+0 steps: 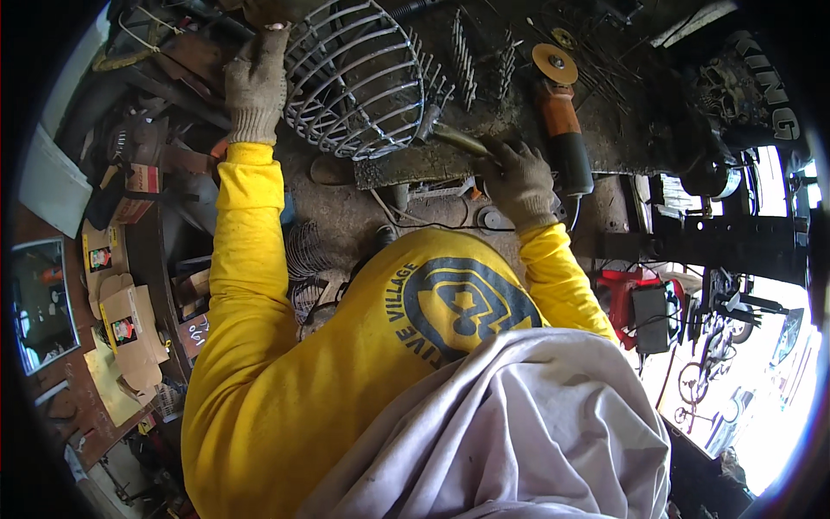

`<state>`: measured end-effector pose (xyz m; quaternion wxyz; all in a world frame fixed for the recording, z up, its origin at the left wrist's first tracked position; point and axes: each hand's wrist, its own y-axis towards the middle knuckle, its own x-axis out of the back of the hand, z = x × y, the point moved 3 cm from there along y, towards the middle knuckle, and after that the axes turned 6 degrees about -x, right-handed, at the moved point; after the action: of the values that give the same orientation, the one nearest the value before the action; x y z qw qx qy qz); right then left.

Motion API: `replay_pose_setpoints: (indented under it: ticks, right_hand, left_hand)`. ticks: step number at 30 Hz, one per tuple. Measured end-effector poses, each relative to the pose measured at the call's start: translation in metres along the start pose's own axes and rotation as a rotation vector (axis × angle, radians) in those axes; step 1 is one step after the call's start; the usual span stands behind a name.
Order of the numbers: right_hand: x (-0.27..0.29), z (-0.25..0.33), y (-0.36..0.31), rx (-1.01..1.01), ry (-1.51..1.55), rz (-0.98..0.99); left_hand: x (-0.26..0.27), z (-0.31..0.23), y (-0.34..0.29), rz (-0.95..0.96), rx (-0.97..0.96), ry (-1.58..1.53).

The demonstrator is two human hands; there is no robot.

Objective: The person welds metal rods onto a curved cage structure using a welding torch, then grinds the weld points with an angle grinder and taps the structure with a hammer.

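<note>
A round wire basket (354, 82) of bent metal rods lies tilted at the left end of the dark workbench. My left hand (257, 85), in a knit work glove, is closed at the basket's left edge; its exact grip is partly hidden. In my right hand (521, 186), also gloved, is a hammer, its handle (458, 138) pointing left. The hammer's head (428, 121) is up against the basket's right lower side, and I cannot tell whether they touch.
An angle grinder (562, 125) with a tan disc lies on the bench beyond my right hand. Several twisted metal rods (463, 60) and thin loose wires (596, 65) lie farther back. The bench's near edge (432, 169) runs below the basket. Cardboard boxes (130, 329) stand at left.
</note>
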<state>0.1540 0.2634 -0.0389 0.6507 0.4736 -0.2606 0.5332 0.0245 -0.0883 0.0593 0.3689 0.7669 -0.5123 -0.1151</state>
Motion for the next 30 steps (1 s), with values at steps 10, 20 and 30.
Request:
replay_pose_setpoints:
  ticks: [10, 20, 30]
  right_hand:
    - [0.023, 0.059, 0.043, -0.204, 1.334, 0.318]
    - [0.008, 0.075, 0.057, -0.206, 1.5, 0.53]
    - [0.007, 0.076, 0.049, -0.02, 1.391, 0.482]
  left_hand:
    - [0.009, -0.018, -0.017, 0.083, -0.078, 0.126]
    - [0.011, -0.024, -0.021, 0.085, -0.016, 0.063]
    - [0.011, -0.011, -0.022, 0.098, 0.003, -0.031]
